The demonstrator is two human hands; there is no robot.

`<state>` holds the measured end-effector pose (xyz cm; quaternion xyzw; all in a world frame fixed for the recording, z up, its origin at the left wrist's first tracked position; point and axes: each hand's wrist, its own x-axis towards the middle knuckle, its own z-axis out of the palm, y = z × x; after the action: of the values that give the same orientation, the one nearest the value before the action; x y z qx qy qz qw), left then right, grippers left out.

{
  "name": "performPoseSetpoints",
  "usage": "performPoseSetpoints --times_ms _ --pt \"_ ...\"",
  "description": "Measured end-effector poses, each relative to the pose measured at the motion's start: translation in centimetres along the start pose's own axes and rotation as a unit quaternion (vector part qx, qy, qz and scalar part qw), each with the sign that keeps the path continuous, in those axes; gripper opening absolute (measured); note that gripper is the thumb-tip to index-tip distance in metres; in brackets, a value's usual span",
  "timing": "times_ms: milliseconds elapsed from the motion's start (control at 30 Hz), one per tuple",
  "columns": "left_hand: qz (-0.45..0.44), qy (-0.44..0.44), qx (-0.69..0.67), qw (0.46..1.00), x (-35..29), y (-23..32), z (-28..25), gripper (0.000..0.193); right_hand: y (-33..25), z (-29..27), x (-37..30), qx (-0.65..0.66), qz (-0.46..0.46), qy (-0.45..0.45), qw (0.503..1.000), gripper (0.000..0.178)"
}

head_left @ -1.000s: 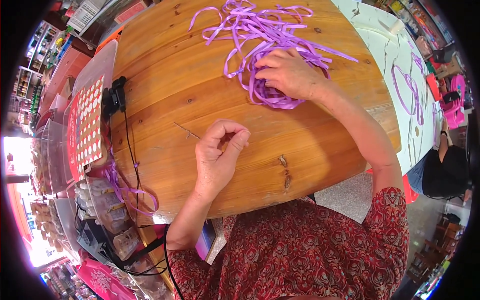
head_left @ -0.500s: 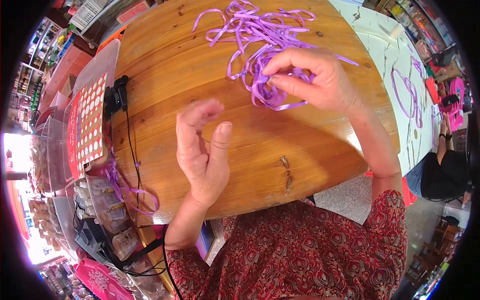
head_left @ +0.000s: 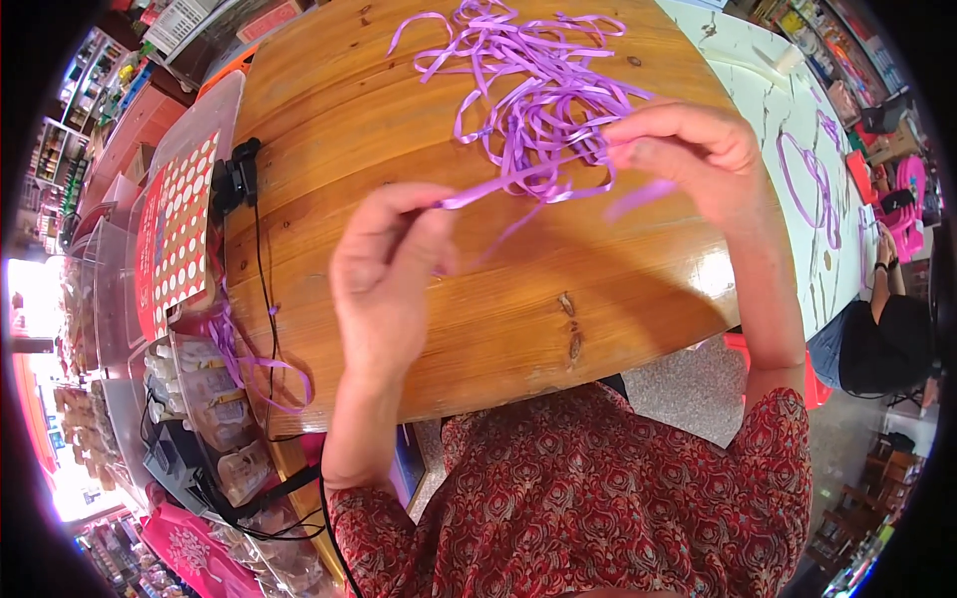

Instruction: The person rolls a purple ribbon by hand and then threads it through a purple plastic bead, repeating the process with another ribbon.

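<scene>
Above the wooden surface, the left hand and right hand are gripping a purple ribbon in pinched fingers, seemingly set apart so it is running straight, clear of the tangled far pile.

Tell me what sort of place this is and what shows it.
Probably a small shop: stocked shelves stand at the upper left, bagged goods sit left of the wooden table, and purple ribbon lies heaped on it for handwork.
</scene>
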<state>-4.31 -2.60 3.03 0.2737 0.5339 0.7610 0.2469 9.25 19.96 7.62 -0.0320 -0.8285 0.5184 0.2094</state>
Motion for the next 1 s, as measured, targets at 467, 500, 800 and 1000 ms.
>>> performPoseSetpoints --times_ms 467,500,800,1000 --pt "-0.096 -0.067 -0.059 0.991 -0.7 -3.3 5.1 0.028 2.0 4.3 -1.9 -0.256 -0.290 0.030 0.922 0.026" --pt "-0.096 -0.067 -0.059 0.991 -0.6 -3.6 4.8 0.028 1.6 4.2 -1.9 -0.291 -0.316 0.048 0.902 0.028" --pt "-0.073 -0.075 0.011 0.994 -0.7 -4.4 3.1 0.007 3.5 2.2 -4.2 -0.106 -0.114 0.048 0.987 0.022" --pt "-0.071 -0.016 0.023 0.997 -0.7 -4.4 3.3 0.005 3.3 2.6 -3.6 -0.133 -0.122 0.080 0.980 0.024"
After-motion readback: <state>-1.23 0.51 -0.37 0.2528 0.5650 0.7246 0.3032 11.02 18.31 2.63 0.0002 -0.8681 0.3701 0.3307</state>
